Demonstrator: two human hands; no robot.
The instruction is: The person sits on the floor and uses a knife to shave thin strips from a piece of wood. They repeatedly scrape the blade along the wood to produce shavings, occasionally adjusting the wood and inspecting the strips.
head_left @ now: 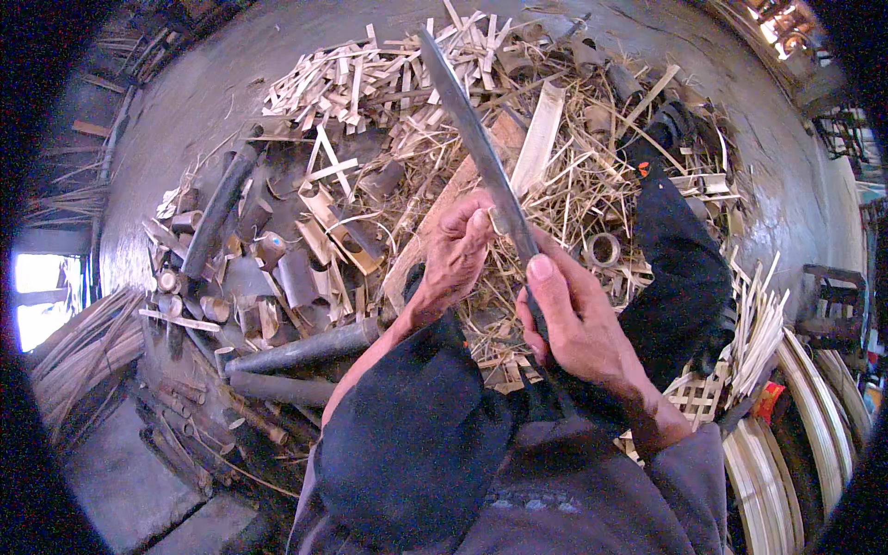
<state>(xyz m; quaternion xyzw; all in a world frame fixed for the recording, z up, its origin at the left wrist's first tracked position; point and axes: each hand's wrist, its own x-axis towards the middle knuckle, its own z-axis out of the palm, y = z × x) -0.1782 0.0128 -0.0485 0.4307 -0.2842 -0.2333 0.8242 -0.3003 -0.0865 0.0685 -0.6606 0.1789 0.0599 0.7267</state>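
Observation:
My right hand (pixel 583 319) is closed around the handle of a long, dark-bladed knife (pixel 470 125). Its blade slants up and to the left, away from me, with my thumb lying along its base. Close beside the blade, my left hand (pixel 458 245) pinches a small pale bamboo piece (pixel 500 220), which meets the blade near its lower part. Most of that piece is hidden by the fingers and the knife. Under the hands lies a long wooden board (pixel 447 205), and a wide split bamboo strip (pixel 539 139) rests beyond them.
Many short pale bamboo slats (pixel 356 79) are heaped at the far side. Cut bamboo tubes (pixel 298 276) lie scattered on the left, near a longer dark pole (pixel 305 348). Shavings (pixel 592 176) cover the middle. At right are thin strips (pixel 754 333) and curved long splits (pixel 760 476).

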